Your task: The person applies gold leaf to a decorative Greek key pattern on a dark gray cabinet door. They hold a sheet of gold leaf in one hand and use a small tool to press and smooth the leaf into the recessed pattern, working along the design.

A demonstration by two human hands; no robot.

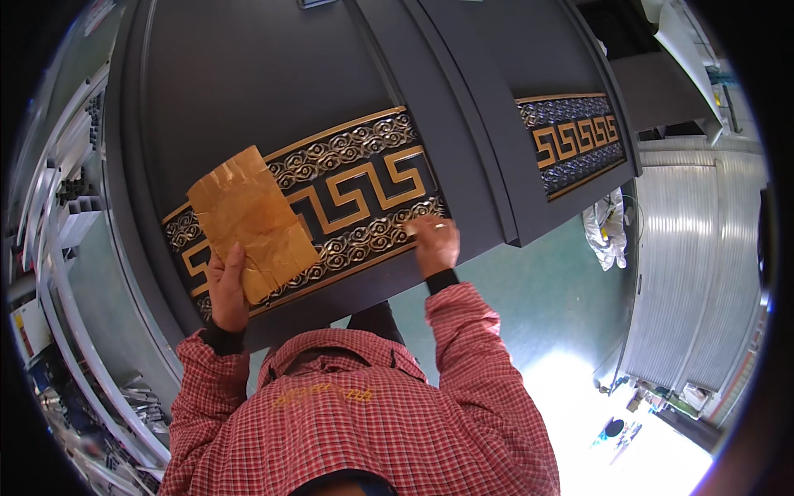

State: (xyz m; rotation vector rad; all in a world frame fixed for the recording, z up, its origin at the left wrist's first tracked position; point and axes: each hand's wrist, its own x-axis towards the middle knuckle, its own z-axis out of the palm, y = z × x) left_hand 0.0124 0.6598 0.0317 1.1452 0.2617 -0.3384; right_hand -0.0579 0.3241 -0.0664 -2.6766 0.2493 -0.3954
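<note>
A dark grey panel (273, 66) lies before me, bearing a raised ornamental band with a gold key pattern (397, 178) and rows of scrolled relief (351, 142) above and below it. My left hand (229, 289) grips a creased, gold-brown sheet of card (252, 215) by its lower edge, thumb on top. The card covers part of the band's left side. At the right end of the lower scroll row (376, 236), my right hand (435, 244) is closed in a pinch. Something small and pale shows at its fingertips, too small to name. A ring is on one finger.
A second dark section with a similar gold band (575, 140) adjoins on the right. Metal racking (62, 248) holding profiles stands at the left. Beyond the green floor (529, 289), long ribbed pale sheets (674, 256) lie at the right, near crumpled white plastic (606, 231).
</note>
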